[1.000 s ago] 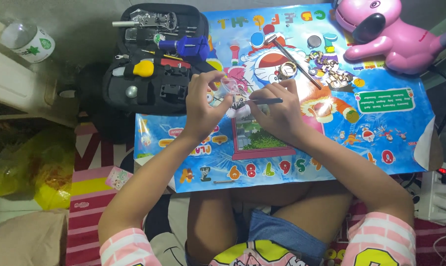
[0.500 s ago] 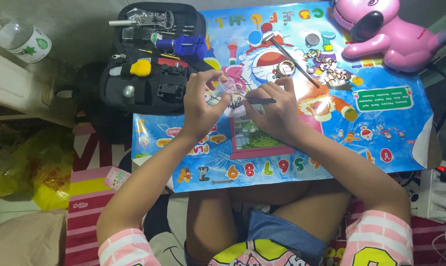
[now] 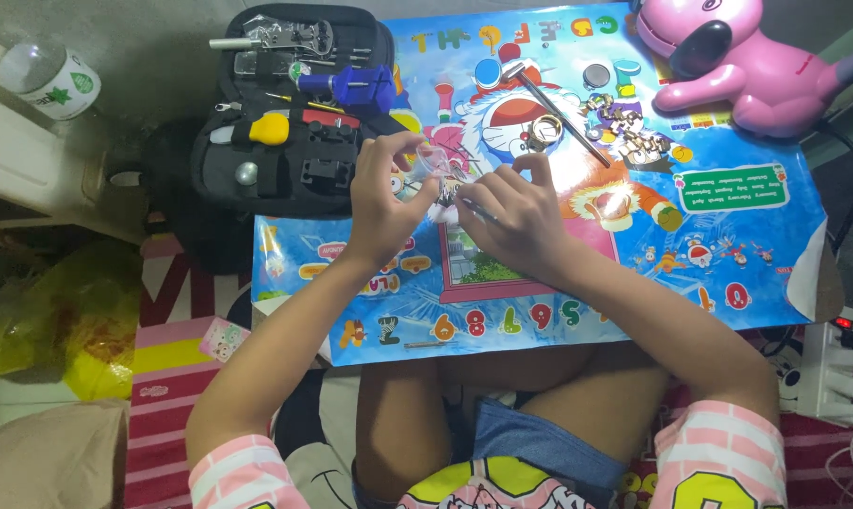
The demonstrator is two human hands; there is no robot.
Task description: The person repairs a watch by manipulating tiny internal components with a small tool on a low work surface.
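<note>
My left hand (image 3: 381, 200) and my right hand (image 3: 516, 217) meet over a colourful cartoon mat (image 3: 728, 236) on a low table. The left fingers pinch a small clear, roundish part (image 3: 433, 160). In my right hand is a thin dark pointed tool (image 3: 476, 209), its tip between the two hands. What lies under the fingertips is mostly hidden. Beyond the hands lie a gold watch case (image 3: 542, 131), a small hammer (image 3: 549, 102) and a heap of metal watch-band links (image 3: 624, 127).
An open black tool case (image 3: 290, 113) with a blue tool and a yellow-handled tool lies at the left. A pink toy animal (image 3: 728, 52) stands at the top right. A white cup (image 3: 49, 80), a yellow bag (image 3: 59, 320) and a power strip (image 3: 836, 368) lie around.
Both hands stay together over the mat with only slight finger shifts. The view has drifted a little.
</note>
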